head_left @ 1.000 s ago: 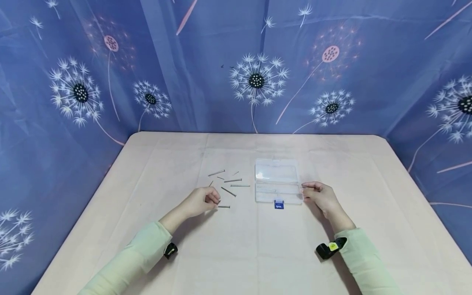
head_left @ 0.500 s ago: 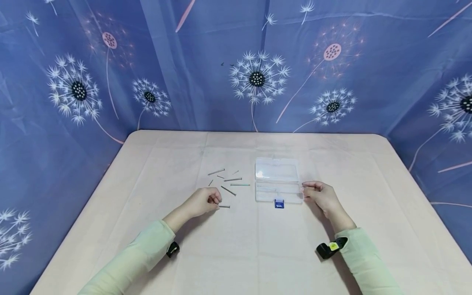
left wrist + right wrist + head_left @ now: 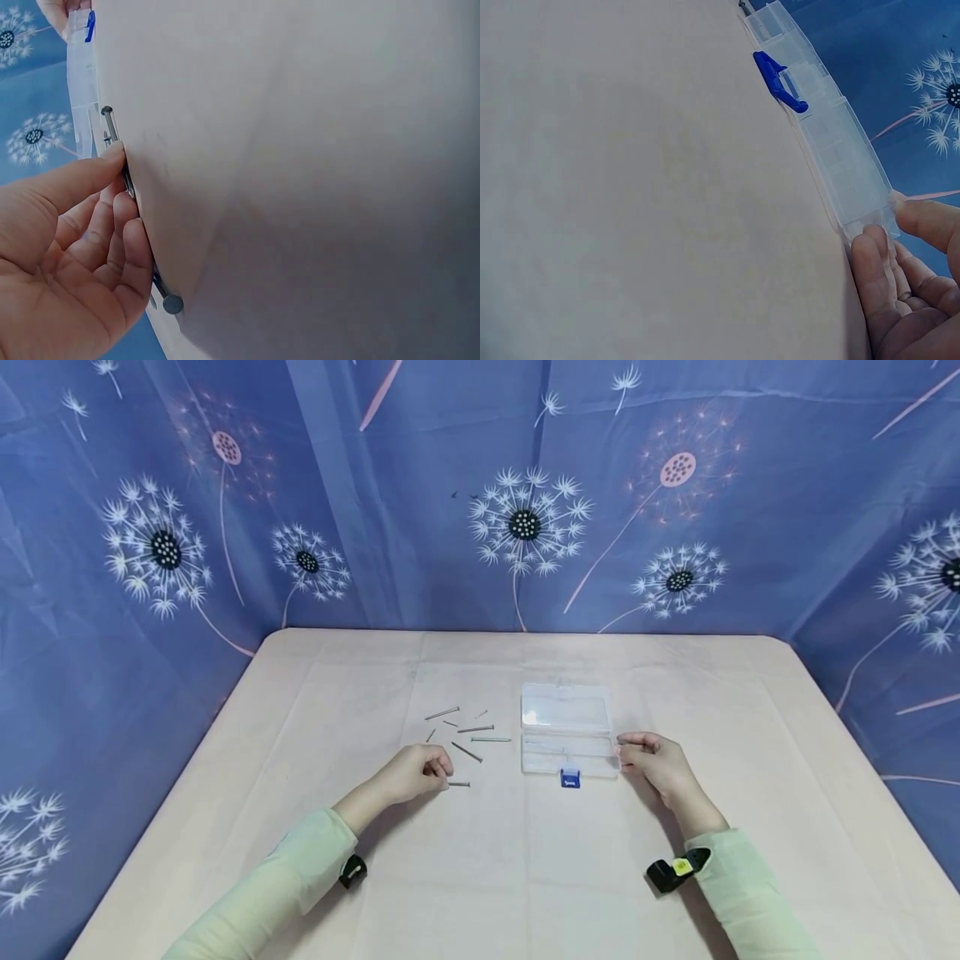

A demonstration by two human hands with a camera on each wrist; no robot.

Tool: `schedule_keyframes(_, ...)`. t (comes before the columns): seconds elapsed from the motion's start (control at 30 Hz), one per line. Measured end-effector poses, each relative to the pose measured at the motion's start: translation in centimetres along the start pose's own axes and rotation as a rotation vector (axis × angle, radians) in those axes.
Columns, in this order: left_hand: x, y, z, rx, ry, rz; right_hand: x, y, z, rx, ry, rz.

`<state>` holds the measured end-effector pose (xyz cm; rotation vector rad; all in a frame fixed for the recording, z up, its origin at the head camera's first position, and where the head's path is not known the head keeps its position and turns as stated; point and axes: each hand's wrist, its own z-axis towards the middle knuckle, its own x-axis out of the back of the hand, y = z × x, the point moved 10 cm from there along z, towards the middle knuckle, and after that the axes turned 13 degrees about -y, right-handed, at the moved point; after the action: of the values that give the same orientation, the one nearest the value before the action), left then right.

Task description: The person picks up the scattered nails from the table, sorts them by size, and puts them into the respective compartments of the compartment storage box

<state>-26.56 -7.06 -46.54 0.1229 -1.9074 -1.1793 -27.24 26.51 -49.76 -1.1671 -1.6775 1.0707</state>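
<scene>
In the head view my left hand [image 3: 415, 772] is low over the table, its thumb and fingertips at the left end of a steel nail [image 3: 460, 784]. From the left wrist view, the thumb and curled fingers pinch this nail [image 3: 114, 129], its head pointing away from the palm. A second nail [image 3: 169, 300] shows its head below the fingers, the rest partly hidden. My right hand [image 3: 660, 768] grips the right end of a clear plastic box [image 3: 592, 766], thumb above and fingers at its side in the right wrist view. The box lies with its lid back and its blue latch [image 3: 570, 778] facing me.
Several loose nails of different lengths, among them a long nail [image 3: 467, 752], lie spread between my left hand and the box. The pale tablecloth [image 3: 480, 877] covers the table. A blue patterned curtain [image 3: 420, 527] stands behind and at both sides.
My left fingertips have shifted slightly right and drawn together at the nail's end. The nail, the box and my right hand stay in place; the head view shifts slightly.
</scene>
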Motion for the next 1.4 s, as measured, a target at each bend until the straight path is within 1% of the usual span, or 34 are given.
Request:
schedule_keyframes(0.13, 0.0, 0.3, -0.1, 0.000, -0.009, 0.045, -0.1, 0.0, 0.1, 0.006, -0.005, 0.005)
schedule_keyframes(0.27, -0.1, 0.7, -0.2, -0.013, -0.014, 0.114, -0.2, -0.2, 0.0, 0.010, -0.007, 0.013)
schedule_keyframes(0.43, -0.4, 1.1, -0.1, -0.006, -0.029, 0.192, -0.2, -0.2, 0.0, 0.010, -0.002, 0.003)
schedule_keyframes(0.57, -0.7, 1.3, 0.0, 0.000, -0.034, 0.277, 0.0, 0.0, 0.0, 0.003, 0.009, -0.003)
schedule_keyframes(0.67, -0.7, 1.6, -0.1, -0.011, -0.018, 0.345, 0.0, 0.0, 0.0, -0.001, 0.010, -0.007)
schedule_keyframes(0.8, -0.6, 1.8, -0.1, -0.042, 0.015, 0.393, 0.0, 0.0, -0.1, 0.009, 0.008, -0.008)
schedule_keyframes(1.1, -0.2, 1.9, -0.4, -0.095, 0.054, 0.356, -0.1, -0.2, -0.1, 0.052, -0.009, 0.023)
schedule_keyframes(1.23, 0.0, 1.9, -0.6, -0.113, 0.069, 0.353, -0.1, -0.1, -0.1, 0.044, -0.008, 0.020)
schedule_keyframes(1.4, 0.3, 2.0, -0.6, -0.135, 0.096, 0.323, -0.1, -0.1, -0.2, 0.026, 0.003, -0.005)
